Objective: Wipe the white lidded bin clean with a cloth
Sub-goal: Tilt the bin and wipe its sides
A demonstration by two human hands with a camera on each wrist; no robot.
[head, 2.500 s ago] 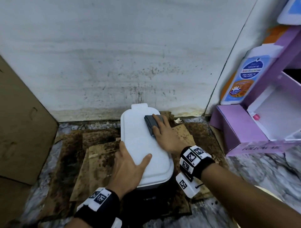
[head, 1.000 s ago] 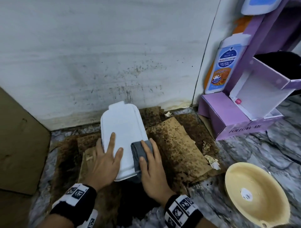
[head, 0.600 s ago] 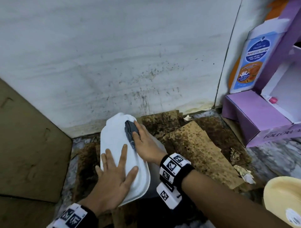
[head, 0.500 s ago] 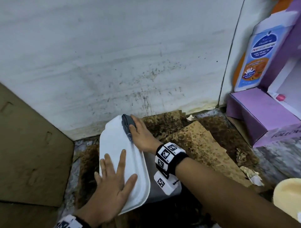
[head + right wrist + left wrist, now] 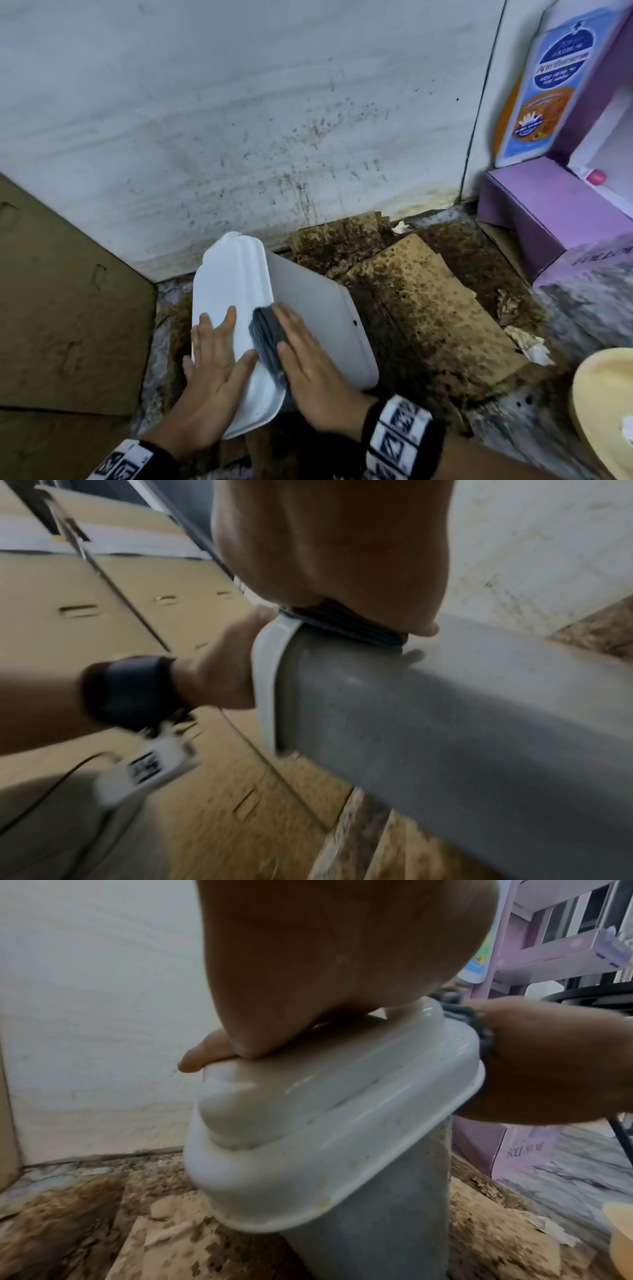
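The bin has a white lid [image 5: 233, 291] and a grey body [image 5: 318, 318]; it is tilted over to the left on stained cardboard. My left hand [image 5: 215, 363] lies flat on the lid with fingers spread, steadying it. My right hand [image 5: 305, 356] presses a folded grey cloth [image 5: 265, 337] with straight fingers against the bin's right side, just under the lid rim. The left wrist view shows the lid [image 5: 308, 1123] above the grey body [image 5: 369, 1218], with the cloth [image 5: 469, 1015] at the rim. In the right wrist view the cloth [image 5: 346, 626] sits between my palm and the body [image 5: 445, 718].
A stained white wall [image 5: 274, 120] stands right behind the bin. Brown cardboard [image 5: 51, 308] leans at the left. Soiled cardboard pieces [image 5: 421, 308] cover the floor. A purple box [image 5: 555, 219] and a bottle [image 5: 534, 89] stand at the right, a yellow bowl [image 5: 606, 404] at the lower right.
My right hand has slid the cloth from the far end of the lid's right edge back toward me. The bin has tipped further left, showing more of its grey side. The left hand stayed on the lid.
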